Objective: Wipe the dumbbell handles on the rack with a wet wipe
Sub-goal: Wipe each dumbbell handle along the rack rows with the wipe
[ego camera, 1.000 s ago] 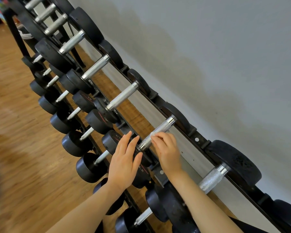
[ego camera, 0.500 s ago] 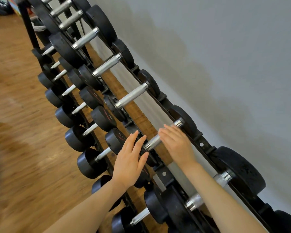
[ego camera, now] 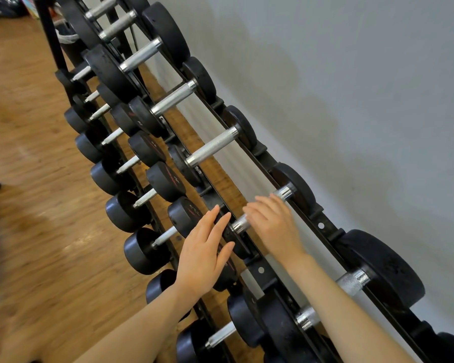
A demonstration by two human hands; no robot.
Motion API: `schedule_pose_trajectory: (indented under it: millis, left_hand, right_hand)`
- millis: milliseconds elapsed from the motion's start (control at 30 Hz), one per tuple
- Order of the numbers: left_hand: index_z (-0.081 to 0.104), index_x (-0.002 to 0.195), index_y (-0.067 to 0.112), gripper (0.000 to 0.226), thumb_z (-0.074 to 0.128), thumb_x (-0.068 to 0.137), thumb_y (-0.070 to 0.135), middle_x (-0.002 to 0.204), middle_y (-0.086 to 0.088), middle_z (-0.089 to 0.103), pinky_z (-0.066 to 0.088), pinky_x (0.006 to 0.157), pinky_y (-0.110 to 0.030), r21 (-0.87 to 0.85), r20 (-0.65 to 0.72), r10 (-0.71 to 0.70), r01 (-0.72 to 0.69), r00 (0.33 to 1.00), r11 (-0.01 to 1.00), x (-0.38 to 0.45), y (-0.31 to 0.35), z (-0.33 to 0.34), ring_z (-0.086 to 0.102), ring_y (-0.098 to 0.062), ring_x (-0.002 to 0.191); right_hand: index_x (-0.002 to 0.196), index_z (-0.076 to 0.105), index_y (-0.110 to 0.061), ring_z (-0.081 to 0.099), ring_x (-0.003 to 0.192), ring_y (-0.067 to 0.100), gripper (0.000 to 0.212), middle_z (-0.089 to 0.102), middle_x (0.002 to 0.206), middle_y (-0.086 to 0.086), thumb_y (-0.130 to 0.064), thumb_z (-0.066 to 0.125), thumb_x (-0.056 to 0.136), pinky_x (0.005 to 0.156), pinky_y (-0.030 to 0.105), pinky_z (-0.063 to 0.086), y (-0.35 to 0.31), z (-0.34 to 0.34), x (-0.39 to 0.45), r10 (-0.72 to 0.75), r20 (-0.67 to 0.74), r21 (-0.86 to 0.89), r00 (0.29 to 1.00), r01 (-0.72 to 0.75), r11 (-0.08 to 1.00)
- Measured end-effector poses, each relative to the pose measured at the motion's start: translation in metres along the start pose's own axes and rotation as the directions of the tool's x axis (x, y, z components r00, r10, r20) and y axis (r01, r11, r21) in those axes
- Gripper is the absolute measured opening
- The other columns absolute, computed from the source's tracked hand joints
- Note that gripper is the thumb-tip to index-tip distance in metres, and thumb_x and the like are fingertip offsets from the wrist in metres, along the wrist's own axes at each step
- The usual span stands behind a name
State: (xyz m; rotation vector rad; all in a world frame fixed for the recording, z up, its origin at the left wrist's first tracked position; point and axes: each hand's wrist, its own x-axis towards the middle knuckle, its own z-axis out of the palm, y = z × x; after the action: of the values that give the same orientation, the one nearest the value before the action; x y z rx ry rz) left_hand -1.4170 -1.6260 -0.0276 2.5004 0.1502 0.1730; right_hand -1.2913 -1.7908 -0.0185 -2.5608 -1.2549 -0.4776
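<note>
My right hand point(ego camera: 273, 226) lies across the knurled steel handle point(ego camera: 240, 224) of a top-row dumbbell, fingers nearly straight and draped over it. Only the handle's two ends show, the far one beside the black wall-side head point(ego camera: 298, 187). No wipe is visible; anything under the palm is hidden. My left hand point(ego camera: 205, 254) rests flat, fingers straight, on that dumbbell's near black head point(ego camera: 227, 233). Further steel handles point(ego camera: 211, 147) run up the black rack point(ego camera: 323, 226) to the upper left.
A lower row of smaller dumbbells point(ego camera: 144, 247) sits left of my hands. A bigger dumbbell point(ego camera: 380, 271) lies to the right, its handle partly behind my right forearm. A grey wall point(ego camera: 351, 100) backs the rack; wooden floor point(ego camera: 37, 205) spreads left.
My right hand has slid along the handle from its near end toward the wall-side head, uncovering the near end. My left hand has stayed on the black head.
</note>
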Motion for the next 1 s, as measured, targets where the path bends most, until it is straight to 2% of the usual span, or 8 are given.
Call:
schedule_pose_trajectory:
  millis: [100, 200, 267, 400, 500, 600, 800, 1000]
  left_hand:
    - [0.019, 0.151, 0.037, 0.058, 0.031, 0.097, 0.055, 0.162, 0.008, 0.017, 0.024, 0.115, -0.036, 0.025, 0.019, 0.013, -0.014, 1.0, 1.0, 0.001, -0.003, -0.001, 0.022, -0.015, 0.148]
    - [0.022, 0.152, 0.034, 0.059, 0.031, 0.098, 0.054, 0.162, 0.005, 0.02, 0.028, 0.115, -0.04, 0.044, 0.027, 0.018, -0.019, 0.999, 0.999, 0.001, -0.004, -0.002, 0.025, -0.019, 0.148]
    - [0.024, 0.152, 0.032, 0.059, 0.031, 0.098, 0.054, 0.162, 0.003, 0.022, 0.03, 0.115, -0.042, 0.046, 0.031, 0.014, -0.015, 0.999, 0.999, 0.0, -0.003, -0.002, 0.026, -0.021, 0.147]
    - [0.023, 0.152, 0.034, 0.059, 0.03, 0.097, 0.055, 0.162, 0.003, 0.024, 0.031, 0.115, -0.043, 0.063, 0.04, 0.016, -0.018, 0.999, 0.998, 0.001, -0.003, -0.005, 0.029, -0.021, 0.146]
    - [0.025, 0.152, 0.033, 0.059, 0.032, 0.097, 0.054, 0.161, 0.002, 0.026, 0.034, 0.114, -0.044, 0.08, 0.038, 0.015, -0.018, 0.999, 0.997, 0.001, -0.003, -0.005, 0.032, -0.022, 0.145]
    - [0.023, 0.152, 0.034, 0.058, 0.031, 0.098, 0.054, 0.161, 0.002, 0.025, 0.03, 0.114, -0.041, 0.083, 0.034, 0.015, -0.018, 0.999, 0.996, 0.0, -0.002, -0.004, 0.031, -0.02, 0.145]
    - [0.02, 0.152, 0.035, 0.058, 0.029, 0.098, 0.055, 0.162, 0.003, 0.023, 0.011, 0.118, -0.036, 0.114, 0.051, 0.029, -0.034, 0.998, 0.993, 0.002, -0.004, -0.006, 0.023, -0.016, 0.147]
    - [0.021, 0.152, 0.035, 0.058, 0.029, 0.098, 0.053, 0.162, 0.003, 0.024, 0.012, 0.118, -0.037, 0.11, 0.047, 0.019, -0.024, 0.999, 0.994, 0.002, -0.002, -0.005, 0.023, -0.015, 0.147]
  right_hand:
    - [0.111, 0.07, -0.011, 0.059, 0.116, 0.023, 0.027, 0.07, 0.113, 0.004, -0.015, 0.065, 0.085, 0.112, 0.043, 0.03, 0.001, 0.0, 0.0, 0.103, -0.032, -0.006, 0.994, -0.103, 0.995]
    - [0.111, 0.07, -0.011, 0.06, 0.115, 0.022, 0.027, 0.069, 0.113, 0.004, -0.014, 0.064, 0.085, 0.113, 0.041, 0.029, -0.013, 0.005, -0.004, -0.022, -0.005, 0.032, 1.0, 0.022, 0.999]
    - [0.111, 0.07, -0.012, 0.059, 0.116, 0.022, 0.024, 0.069, 0.113, 0.003, -0.016, 0.061, 0.088, 0.113, 0.041, 0.029, -0.012, 0.006, -0.005, -0.047, -0.008, 0.024, 0.999, 0.047, 0.999]
    - [0.11, 0.071, -0.011, 0.057, 0.114, 0.021, 0.028, 0.07, 0.112, 0.002, -0.023, 0.05, 0.094, 0.105, 0.04, 0.036, -0.006, 0.002, -0.005, 0.148, -0.133, 0.023, 0.98, -0.147, 0.989]
    - [0.111, 0.07, -0.011, 0.056, 0.111, 0.019, 0.027, 0.07, 0.112, 0.002, -0.021, 0.054, 0.092, 0.092, 0.038, 0.046, -0.021, 0.006, -0.008, 0.166, -0.161, 0.057, 0.973, -0.159, 0.986]
    - [0.113, 0.07, -0.01, 0.056, 0.112, 0.018, 0.028, 0.069, 0.115, 0.002, -0.022, 0.056, 0.092, 0.088, 0.036, 0.049, -0.027, 0.01, -0.013, 0.129, -0.15, 0.064, 0.98, -0.12, 0.991]
    - [0.12, 0.066, -0.007, 0.055, 0.11, 0.021, 0.032, 0.062, 0.118, 0.007, -0.025, 0.06, 0.094, 0.087, 0.03, 0.044, -0.028, 0.015, -0.023, 0.256, -0.213, 0.085, 0.943, -0.243, 0.966]
    - [0.119, 0.067, -0.006, 0.056, 0.105, 0.019, 0.031, 0.064, 0.114, 0.007, -0.023, 0.059, 0.095, 0.083, 0.031, 0.049, -0.027, 0.013, -0.027, 0.255, -0.21, 0.125, 0.944, -0.233, 0.964]
